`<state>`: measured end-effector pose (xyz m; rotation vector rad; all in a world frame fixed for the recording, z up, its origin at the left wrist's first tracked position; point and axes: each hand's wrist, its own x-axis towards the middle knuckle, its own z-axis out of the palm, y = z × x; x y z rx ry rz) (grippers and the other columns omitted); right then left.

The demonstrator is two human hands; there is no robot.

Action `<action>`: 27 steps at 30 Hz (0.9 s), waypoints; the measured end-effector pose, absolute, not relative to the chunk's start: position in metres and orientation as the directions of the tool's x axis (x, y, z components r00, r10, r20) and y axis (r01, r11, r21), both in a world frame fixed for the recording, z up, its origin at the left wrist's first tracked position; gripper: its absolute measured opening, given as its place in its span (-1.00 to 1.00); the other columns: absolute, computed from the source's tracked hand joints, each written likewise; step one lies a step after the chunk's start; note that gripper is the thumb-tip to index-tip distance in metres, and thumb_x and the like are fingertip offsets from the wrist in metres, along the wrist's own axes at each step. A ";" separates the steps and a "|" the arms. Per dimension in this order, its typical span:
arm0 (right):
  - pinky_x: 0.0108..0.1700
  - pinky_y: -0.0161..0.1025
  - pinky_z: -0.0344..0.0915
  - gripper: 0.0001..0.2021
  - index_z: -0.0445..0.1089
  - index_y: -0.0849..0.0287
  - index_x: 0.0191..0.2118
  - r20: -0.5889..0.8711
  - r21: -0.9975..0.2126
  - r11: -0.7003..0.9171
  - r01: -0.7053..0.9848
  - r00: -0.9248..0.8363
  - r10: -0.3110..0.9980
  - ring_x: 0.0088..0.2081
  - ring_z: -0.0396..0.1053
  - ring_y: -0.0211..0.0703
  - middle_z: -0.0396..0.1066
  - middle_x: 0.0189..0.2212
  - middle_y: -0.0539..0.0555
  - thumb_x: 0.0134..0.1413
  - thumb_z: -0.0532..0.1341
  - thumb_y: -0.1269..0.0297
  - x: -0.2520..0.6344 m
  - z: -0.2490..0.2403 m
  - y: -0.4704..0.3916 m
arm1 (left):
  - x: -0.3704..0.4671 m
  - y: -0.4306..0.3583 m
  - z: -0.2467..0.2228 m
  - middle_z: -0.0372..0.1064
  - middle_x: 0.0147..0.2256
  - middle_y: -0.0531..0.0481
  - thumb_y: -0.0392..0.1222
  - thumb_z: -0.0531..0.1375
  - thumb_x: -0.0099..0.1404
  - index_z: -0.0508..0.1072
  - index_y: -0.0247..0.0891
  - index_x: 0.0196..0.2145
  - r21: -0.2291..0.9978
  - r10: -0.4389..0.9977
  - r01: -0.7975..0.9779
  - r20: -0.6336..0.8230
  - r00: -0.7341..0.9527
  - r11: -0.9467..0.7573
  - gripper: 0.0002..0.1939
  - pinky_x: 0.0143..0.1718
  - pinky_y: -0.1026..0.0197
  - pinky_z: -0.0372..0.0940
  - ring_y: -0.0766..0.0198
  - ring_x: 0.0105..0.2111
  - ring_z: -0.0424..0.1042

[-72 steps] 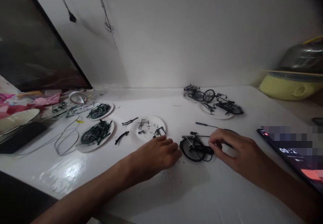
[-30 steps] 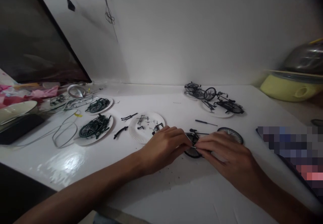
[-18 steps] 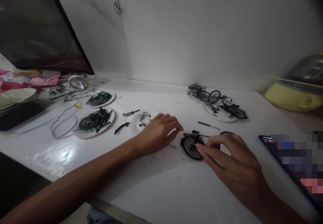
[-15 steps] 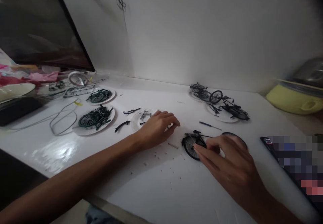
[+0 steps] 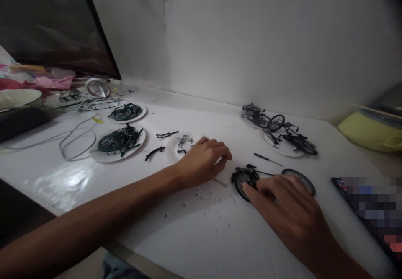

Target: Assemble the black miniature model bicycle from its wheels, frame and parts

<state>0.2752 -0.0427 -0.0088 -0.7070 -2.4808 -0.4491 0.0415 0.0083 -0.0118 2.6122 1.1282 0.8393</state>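
A small black model bicycle (image 5: 241, 183) lies on the white table at the right of centre. My right hand (image 5: 289, 212) is closed over its middle, with thumb and forefinger pinched at the frame beside the rear wheel. Thin pale stays cross that wheel near the fingertips. The front wheel (image 5: 300, 179) shows beyond my knuckles. My left hand (image 5: 205, 161) rests by a paper plate (image 5: 171, 149) holding small metal parts. Its fingers are curled together, and whatever lies between them is hidden.
A small screwdriver (image 5: 266, 159) lies behind the bicycle. Dark bicycle models lie on plates at the back right, green ones (image 5: 121, 140) at left. Black curved parts (image 5: 154, 153) and tiny loose bits (image 5: 204, 203) are on the table. A phone-like screen (image 5: 361, 216) is at right.
The whole view has shifted slightly, carrying most things a little to the right. My right fingers sit closer over the bicycle's middle. My left hand looks slightly more closed.
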 end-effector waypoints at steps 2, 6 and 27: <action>-0.25 -0.05 0.24 -0.80 0.47 0.25 -0.15 0.560 0.177 0.807 0.564 -0.732 0.388 -0.34 0.30 -0.09 0.35 -0.43 0.12 0.16 0.18 0.59 0.275 -0.008 -0.043 | 0.042 0.008 -0.011 0.49 -0.19 0.02 -0.37 0.07 0.39 0.43 -0.27 -0.18 0.365 0.712 0.614 0.422 0.561 -0.700 -0.85 -0.04 0.13 0.17 0.27 -0.20 0.41; -0.25 -0.04 0.24 -0.81 0.48 0.30 -0.17 0.561 0.180 0.805 0.566 -0.731 0.389 -0.34 0.29 -0.10 0.33 -0.43 0.12 0.15 0.19 0.61 0.273 -0.008 -0.042 | 0.043 0.006 -0.010 0.49 -0.19 0.01 -0.36 0.07 0.40 0.44 -0.27 -0.18 0.369 0.710 0.607 0.415 0.570 -0.703 -0.84 -0.04 0.12 0.16 0.26 -0.21 0.42; -0.13 0.05 0.29 -0.71 0.50 0.34 -0.16 0.487 0.329 0.816 0.474 -0.826 0.283 -0.31 0.36 -0.03 0.44 -0.41 0.15 0.22 0.04 0.62 0.273 -0.008 -0.042 | 0.044 0.003 -0.009 0.50 -0.21 0.02 -0.35 0.09 0.39 0.46 -0.26 -0.20 0.339 0.694 0.609 0.422 0.583 -0.717 -0.86 -0.01 0.11 0.18 0.26 -0.19 0.44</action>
